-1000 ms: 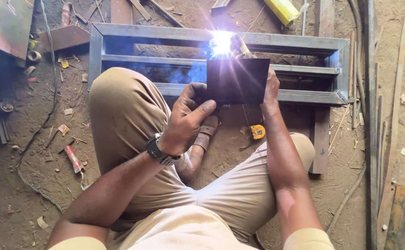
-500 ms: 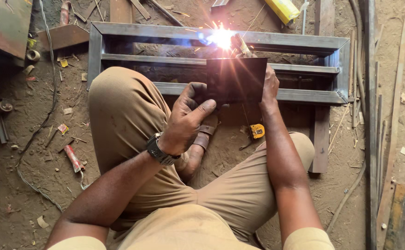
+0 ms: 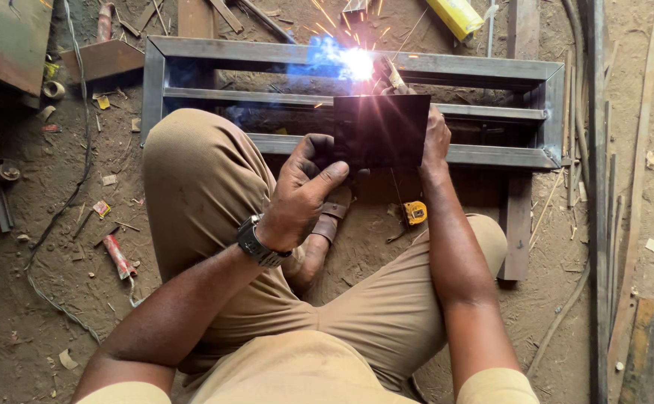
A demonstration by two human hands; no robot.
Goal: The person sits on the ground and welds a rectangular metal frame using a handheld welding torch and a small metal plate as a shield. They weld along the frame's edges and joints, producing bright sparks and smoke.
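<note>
I squat over a grey rectangular steel frame (image 3: 267, 52) lying on the dirt floor. My left hand (image 3: 301, 194), a watch on its wrist, pinches the left edge of a dark rectangular shield plate (image 3: 383, 131) held upright over the frame. My right hand (image 3: 437, 138) is mostly hidden behind that plate and grips a welding electrode holder (image 3: 391, 75), whose tip pokes out above the plate. A bright white arc (image 3: 357, 63) burns on the frame's far rail, throwing orange sparks and blue smoke to the left.
A yellow tape measure (image 3: 414, 213) lies between my knees. A red-wrapped tool (image 3: 120, 256) and a thin cable (image 3: 65, 202) lie on the left. Long steel bars (image 3: 596, 150) run along the right. A yellow box (image 3: 458, 15) and a rusty plate (image 3: 5, 37) sit at the far edge.
The arc now throws more sparks and a patch of blue smoke to its left. Both hands and the shield plate have stayed almost in place.
</note>
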